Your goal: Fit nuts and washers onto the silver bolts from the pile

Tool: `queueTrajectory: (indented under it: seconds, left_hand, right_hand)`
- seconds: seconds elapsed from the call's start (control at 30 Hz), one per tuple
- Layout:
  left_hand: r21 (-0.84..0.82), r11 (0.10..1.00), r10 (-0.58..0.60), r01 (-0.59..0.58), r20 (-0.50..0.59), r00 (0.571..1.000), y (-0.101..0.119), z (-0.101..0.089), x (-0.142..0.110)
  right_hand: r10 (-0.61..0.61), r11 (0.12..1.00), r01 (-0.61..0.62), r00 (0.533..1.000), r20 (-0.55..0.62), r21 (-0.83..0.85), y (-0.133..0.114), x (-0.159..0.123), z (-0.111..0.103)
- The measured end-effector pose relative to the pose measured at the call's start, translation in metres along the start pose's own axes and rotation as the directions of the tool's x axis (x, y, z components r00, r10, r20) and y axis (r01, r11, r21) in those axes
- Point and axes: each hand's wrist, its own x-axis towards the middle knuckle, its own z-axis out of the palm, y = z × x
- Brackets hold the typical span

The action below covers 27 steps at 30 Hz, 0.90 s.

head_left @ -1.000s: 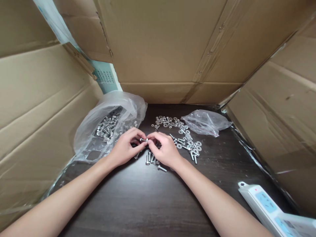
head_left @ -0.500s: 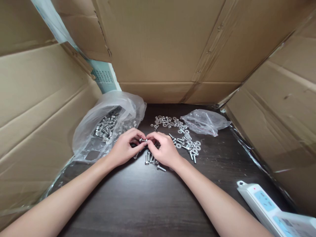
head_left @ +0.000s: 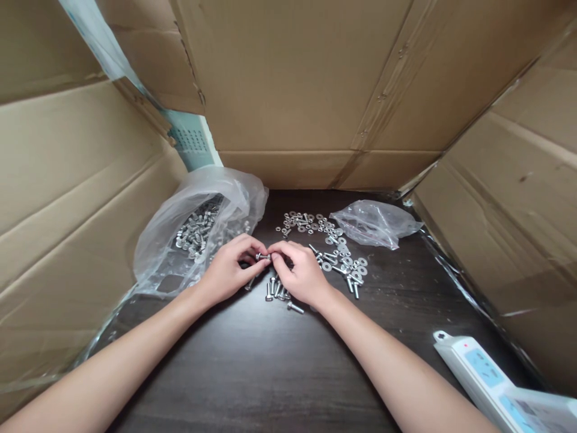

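Above the dark table, a small silver bolt [head_left: 261, 257] lies sideways between my two hands. My left hand [head_left: 232, 264] is closed, pinching this bolt between thumb and fingers. At the bolt's right end, the thumb and fingertips of my right hand [head_left: 300, 270] are closed on a small nut [head_left: 269, 257], mostly covered by them. Below the hands lie several loose bolts [head_left: 279, 290], partly hidden by the right hand. One more bolt [head_left: 295, 307] rests just in front of them.
A clear plastic bag [head_left: 153, 240] full of bolts lies at the left. Nuts, washers [head_left: 362, 262] and bolts are scattered behind and right of my hands. A flatter plastic bag [head_left: 376, 222] sits at the back right, a white power strip [head_left: 469, 367] at the front right. Cardboard walls [head_left: 288, 90] surround the table.
My right fingertips have shifted slightly round the nut at the bolt's end. Both hands stay in nearly the same place, and the loose hardware has not moved.
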Motion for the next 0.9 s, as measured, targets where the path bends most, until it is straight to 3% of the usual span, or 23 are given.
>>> queueTrajectory:
  seconds: [0.47, 0.9]
  left_hand:
    - [-0.039, 0.998, 0.039, -0.039, 0.001, 0.999, -0.0005, 0.0020, -0.0024]
    - [0.022, 0.998, 0.053, -0.053, -0.017, 0.998, 0.0034, 0.0039, -0.0028]
  right_hand:
    - [0.018, 1.000, -0.018, 1.000, -0.018, 0.013, -0.0035, 0.0000, 0.0005]
    - [0.012, 1.000, -0.013, 0.998, -0.066, -0.009, -0.0051, -0.0001, 0.0008]
